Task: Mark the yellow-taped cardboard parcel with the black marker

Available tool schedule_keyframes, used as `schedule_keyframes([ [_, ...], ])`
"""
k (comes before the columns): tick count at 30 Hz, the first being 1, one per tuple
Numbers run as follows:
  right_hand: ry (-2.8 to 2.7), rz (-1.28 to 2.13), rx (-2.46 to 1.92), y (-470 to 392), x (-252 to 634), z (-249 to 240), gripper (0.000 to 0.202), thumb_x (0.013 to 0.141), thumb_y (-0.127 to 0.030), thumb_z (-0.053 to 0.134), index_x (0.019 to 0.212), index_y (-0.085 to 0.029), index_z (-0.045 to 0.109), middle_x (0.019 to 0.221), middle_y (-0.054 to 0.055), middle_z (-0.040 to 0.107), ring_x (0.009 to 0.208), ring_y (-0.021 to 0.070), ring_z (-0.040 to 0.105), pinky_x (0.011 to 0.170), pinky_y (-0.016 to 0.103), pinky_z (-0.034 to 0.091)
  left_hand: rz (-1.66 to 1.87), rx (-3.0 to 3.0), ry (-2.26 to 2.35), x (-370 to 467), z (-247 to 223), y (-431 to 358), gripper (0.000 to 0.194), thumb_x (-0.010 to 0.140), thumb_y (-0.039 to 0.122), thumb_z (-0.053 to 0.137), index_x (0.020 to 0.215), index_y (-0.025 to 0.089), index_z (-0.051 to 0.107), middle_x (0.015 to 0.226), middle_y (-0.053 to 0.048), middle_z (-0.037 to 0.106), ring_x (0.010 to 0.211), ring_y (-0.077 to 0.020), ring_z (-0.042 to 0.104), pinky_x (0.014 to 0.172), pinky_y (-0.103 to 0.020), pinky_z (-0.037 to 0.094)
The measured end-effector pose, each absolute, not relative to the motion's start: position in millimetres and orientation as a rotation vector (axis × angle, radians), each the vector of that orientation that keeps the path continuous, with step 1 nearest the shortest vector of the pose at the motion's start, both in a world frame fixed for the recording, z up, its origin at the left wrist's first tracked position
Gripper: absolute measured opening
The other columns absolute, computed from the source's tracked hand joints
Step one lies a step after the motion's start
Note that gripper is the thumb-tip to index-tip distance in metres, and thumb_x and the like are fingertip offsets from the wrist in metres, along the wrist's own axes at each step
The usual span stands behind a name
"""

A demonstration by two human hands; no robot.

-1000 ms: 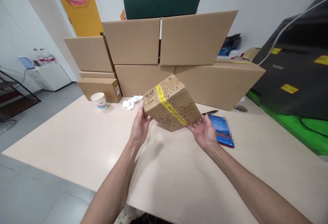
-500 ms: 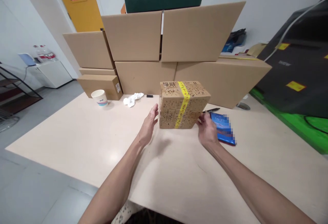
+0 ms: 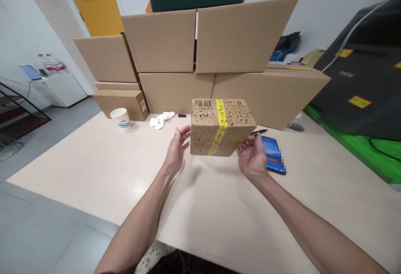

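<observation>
A small cardboard box (image 3: 203,138), speckled with dark marks and banded with yellow printed tape, is between my hands above the pale table. Its top face tips toward me. At its left side, my left hand (image 3: 177,148) presses with slightly curled fingers. My right hand (image 3: 252,155) grips the lower right edge, its fingers partly hidden behind the box. Just right of that hand lies a phone (image 3: 272,146) with a lit blue screen, partly covered by the hand. A black pen (image 3: 259,132) lies behind it.
Large cardboard boxes (image 3: 175,92) line the back of the table (image 3: 94,165). A paper cup (image 3: 120,118), crumpled white tissue (image 3: 162,119) and a small black cap (image 3: 182,115) stand or lie toward the back left. A dark bulky case (image 3: 354,86) is at the right.
The small box has tilted so more of its top shows, and it has shifted slightly left. My right hand has turned, showing more of its palm side.
</observation>
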State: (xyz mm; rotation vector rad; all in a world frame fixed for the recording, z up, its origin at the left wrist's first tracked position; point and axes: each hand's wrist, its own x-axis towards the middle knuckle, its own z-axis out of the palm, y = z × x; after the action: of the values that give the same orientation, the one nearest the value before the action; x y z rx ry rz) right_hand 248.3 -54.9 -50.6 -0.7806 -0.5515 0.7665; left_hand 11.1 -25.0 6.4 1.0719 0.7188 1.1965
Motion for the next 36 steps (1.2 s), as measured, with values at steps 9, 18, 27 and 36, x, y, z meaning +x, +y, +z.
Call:
schedule_keyframes([
  [9,-0.530,0.715,-0.769,-63,243,-37,0.032,0.079,-0.061,0.073,0.084,-0.029,0.073,0.092,-0.002,0.078,0.107,0.0223,0.072,0.090,0.035,0.055,1.235,1.152,0.613,10,12,-29,0.062,0.091,0.079,0.050,0.120,0.029,0.073,0.148,-0.006,0.063,0.149,-0.0344,0.044,0.122,-0.054,0.033],
  [18,-0.587,0.826,-0.868,-66,243,-34,0.050,0.082,-0.073,0.065,0.092,-0.026,0.079,0.098,0.004,0.080,0.107,0.0267,0.073,0.097,0.043,0.054,1.233,0.977,0.662,12,4,-22,0.059,0.087,0.075,0.063,0.116,0.023,0.071,0.137,-0.010,0.068,0.143,-0.0337,0.052,0.119,-0.050,0.041],
  [27,-0.650,0.871,-0.913,-68,236,-31,0.041,0.080,-0.062,0.074,0.097,-0.026,0.081,0.110,0.004,0.080,0.109,0.0235,0.071,0.103,0.041,0.051,0.988,0.986,0.754,17,2,-30,0.054,0.081,0.048,0.082,0.126,0.020,0.070,0.138,-0.010,0.070,0.142,-0.0371,0.054,0.121,-0.052,0.040],
  [36,-0.687,0.728,-0.779,-70,246,-7,0.028,0.085,-0.052,0.068,0.093,-0.029,0.081,0.101,0.002,0.079,0.101,0.0212,0.071,0.095,0.038,0.052,1.236,1.194,0.541,11,-2,-22,0.066,0.069,0.019,0.076,0.133,0.034,0.066,0.158,-0.002,0.054,0.155,-0.0317,0.035,0.128,-0.053,0.026],
])
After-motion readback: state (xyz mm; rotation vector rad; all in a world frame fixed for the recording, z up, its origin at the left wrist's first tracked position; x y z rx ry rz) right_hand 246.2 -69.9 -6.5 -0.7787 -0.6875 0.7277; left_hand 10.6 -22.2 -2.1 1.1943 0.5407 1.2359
